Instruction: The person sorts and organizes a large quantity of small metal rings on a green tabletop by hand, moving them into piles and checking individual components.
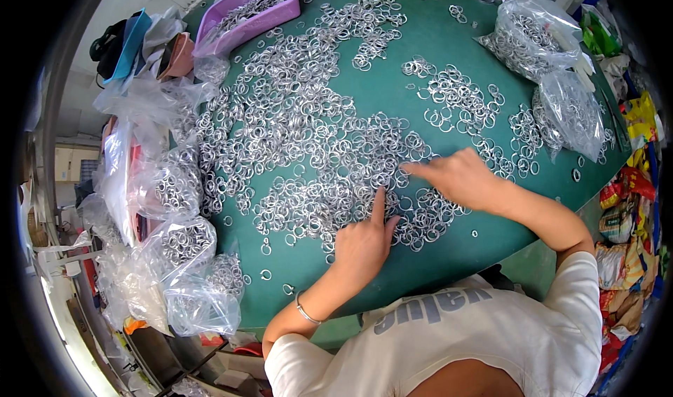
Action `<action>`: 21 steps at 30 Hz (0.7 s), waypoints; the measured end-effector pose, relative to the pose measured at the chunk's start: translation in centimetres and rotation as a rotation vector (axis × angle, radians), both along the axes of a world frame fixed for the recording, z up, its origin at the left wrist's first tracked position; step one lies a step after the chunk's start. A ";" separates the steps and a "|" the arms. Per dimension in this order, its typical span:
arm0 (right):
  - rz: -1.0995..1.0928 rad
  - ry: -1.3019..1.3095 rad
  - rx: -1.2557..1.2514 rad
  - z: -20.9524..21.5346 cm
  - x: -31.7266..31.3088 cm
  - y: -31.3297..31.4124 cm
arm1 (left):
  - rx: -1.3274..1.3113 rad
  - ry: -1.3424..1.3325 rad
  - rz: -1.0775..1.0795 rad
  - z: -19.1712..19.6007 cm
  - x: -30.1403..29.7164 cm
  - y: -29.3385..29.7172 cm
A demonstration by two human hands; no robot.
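Observation:
A broad heap of small silver metal rings (280, 124) is spread over the green table (308, 285); some of the rings appear to have a gap in them. My left hand (361, 246) lies at the near side of the heap. Its index finger points away from me and touches the rings, with the thumb held apart and the other fingers curled under. From the right, my right hand (463, 178) reaches in with its index finger stretched out onto rings at the heap's right side. Nothing shows held in either hand. The curled fingers are partly hidden.
A purple basket (270, 10) of rings stands at the far left. Clear plastic bags of rings (186, 239) line the left edge, and more bags (533, 39) sit at the far right. Smaller ring clusters (459, 99) lie right of the heap. Colourful packages (634, 180) are beyond the right edge.

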State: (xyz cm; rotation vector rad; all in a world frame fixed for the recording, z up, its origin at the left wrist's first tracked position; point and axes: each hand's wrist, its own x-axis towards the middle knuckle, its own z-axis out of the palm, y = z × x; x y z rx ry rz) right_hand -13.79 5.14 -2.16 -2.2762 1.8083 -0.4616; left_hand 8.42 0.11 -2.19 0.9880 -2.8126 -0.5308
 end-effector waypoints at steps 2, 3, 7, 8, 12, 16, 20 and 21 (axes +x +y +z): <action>0.104 0.123 0.028 0.3 1.0 0.1 | -0.038 -0.001 0.006 0.2 0.2 -0.3; 0.075 0.166 0.053 0.0 0.8 0.1 | -0.057 -0.002 0.010 0.2 0.4 -0.5; -0.094 0.263 0.071 0.3 -2.5 0.0 | -0.068 0.000 0.105 1.0 1.6 -1.7; -0.145 0.274 0.034 0.1 -3.1 0.1 | -0.077 0.016 0.117 1.1 1.9 -1.9; -0.165 0.178 -0.041 0.4 -2.3 -1.2 | -0.096 0.041 0.173 0.9 2.5 -2.7; -0.065 0.147 -0.052 0.5 0.5 -3.6 | -0.089 0.030 0.205 1.2 2.6 -3.1; -0.040 0.240 0.109 0.4 -0.1 -3.7 | -0.101 0.021 0.244 0.9 3.5 -3.5; -0.051 0.227 0.104 1.1 -0.6 -3.2 | -0.106 0.033 0.260 0.7 3.8 -3.7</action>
